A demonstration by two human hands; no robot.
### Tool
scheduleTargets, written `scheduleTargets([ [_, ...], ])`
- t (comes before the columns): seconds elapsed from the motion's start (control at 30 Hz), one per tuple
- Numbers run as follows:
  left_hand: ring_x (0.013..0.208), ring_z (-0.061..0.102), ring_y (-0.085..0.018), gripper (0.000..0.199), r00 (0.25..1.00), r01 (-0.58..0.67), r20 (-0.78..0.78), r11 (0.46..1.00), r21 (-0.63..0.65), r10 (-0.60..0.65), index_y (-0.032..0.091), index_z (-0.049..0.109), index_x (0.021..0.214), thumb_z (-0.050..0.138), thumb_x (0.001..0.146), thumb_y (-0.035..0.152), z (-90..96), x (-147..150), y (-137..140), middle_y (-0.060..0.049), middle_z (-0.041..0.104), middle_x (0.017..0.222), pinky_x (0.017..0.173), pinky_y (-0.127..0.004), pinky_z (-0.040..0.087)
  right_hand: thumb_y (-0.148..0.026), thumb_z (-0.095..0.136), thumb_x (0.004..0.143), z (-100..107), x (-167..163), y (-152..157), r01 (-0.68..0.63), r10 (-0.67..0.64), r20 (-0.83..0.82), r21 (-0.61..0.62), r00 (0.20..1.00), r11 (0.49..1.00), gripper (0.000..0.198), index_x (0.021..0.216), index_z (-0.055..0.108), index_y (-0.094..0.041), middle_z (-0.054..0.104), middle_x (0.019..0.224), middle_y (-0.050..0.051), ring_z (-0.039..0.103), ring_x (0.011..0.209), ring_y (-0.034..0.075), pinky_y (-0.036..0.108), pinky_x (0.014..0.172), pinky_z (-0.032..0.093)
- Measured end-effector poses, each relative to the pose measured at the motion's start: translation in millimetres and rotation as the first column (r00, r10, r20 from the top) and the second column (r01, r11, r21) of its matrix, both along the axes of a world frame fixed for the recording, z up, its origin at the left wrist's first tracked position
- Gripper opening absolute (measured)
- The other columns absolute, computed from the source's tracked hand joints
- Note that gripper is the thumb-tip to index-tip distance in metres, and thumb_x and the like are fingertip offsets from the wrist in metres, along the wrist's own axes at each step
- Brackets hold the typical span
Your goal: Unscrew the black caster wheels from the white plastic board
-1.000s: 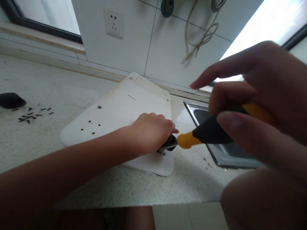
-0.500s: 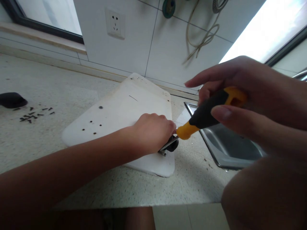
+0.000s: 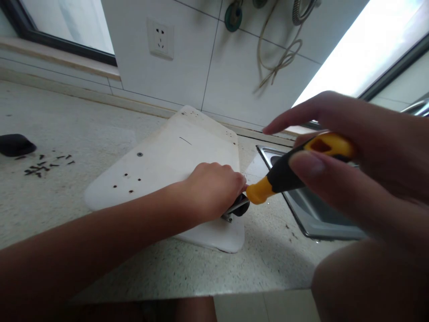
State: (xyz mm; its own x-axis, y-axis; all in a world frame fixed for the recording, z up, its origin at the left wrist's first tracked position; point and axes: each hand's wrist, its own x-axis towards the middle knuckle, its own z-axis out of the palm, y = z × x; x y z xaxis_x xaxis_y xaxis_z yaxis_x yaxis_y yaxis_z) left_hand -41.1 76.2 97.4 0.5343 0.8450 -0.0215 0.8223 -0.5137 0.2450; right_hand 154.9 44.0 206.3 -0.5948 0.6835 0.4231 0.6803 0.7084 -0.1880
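Right hand (image 3: pixel 362 156) clamped around screwdriver (image 3: pixel 295 167), long axis running left and down to the caster (image 3: pixel 237 207) at the white board (image 3: pixel 174 156) near edge on the desk (image 3: pixel 67 197), left hand (image 3: pixel 214 188) closed over caster, nearer.

A pale speckled stone worktop (image 3: pixel 67 134) runs to a tiled wall at the back. A white flat panel (image 3: pixel 177 156) lies on it, angled toward the wall, with small dark holes near its left corner and a small black-and-metal fitting (image 3: pixel 237 207) at its near right edge. Far left lies a black flat object (image 3: pixel 15 144), with a scatter of small dark pieces (image 3: pixel 43 163), probably screws, just beside it. A steel sink (image 3: pixel 308 210) is sunk into the worktop at the right.
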Motion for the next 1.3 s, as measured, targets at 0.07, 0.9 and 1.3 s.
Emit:
scheduleTargets([
  [0.07,0.071,0.065,-0.024,0.025,1.000,-0.005,0.003,1.000,-0.025,0.005,0.031,0.084,0.114,0.062,0.102,0.035,2.3,1,0,-0.007,0.080,0.092,0.061,-0.034,0.036,-0.058,0.068,0.101,0,-2,0,0.057,-0.058,0.015,0.052,0.998,0.997,0.023,0.098,0.077,-0.038,0.059,0.061,-0.001,0.045,0.045,0.017,0.040,0.044,0.032],
  [0.9,0.079,0.071,-0.028,0.030,0.999,-0.031,-0.025,0.998,-0.059,0.030,0.024,0.082,0.116,0.056,0.105,0.032,10.7,3,-4,-0.013,0.081,0.097,0.067,-0.035,0.042,-0.057,0.073,0.097,-4,-10,8,0.031,-0.031,-0.034,-0.020,0.999,0.999,0.037,0.124,0.073,-0.032,0.062,0.065,-0.002,0.046,0.046,0.015,0.037,0.046,0.034],
  [1.3,0.077,0.070,-0.028,0.029,1.000,-0.025,0.001,0.999,-0.044,0.025,0.025,0.083,0.111,0.056,0.103,0.034,6.6,1,-4,-0.012,0.080,0.091,0.065,-0.036,0.041,-0.056,0.069,0.100,-2,-7,8,0.029,-0.029,0.008,0.063,1.000,0.998,0.025,0.095,0.074,-0.032,0.057,0.058,-0.003,0.039,0.041,0.012,0.038,0.044,0.025],
])
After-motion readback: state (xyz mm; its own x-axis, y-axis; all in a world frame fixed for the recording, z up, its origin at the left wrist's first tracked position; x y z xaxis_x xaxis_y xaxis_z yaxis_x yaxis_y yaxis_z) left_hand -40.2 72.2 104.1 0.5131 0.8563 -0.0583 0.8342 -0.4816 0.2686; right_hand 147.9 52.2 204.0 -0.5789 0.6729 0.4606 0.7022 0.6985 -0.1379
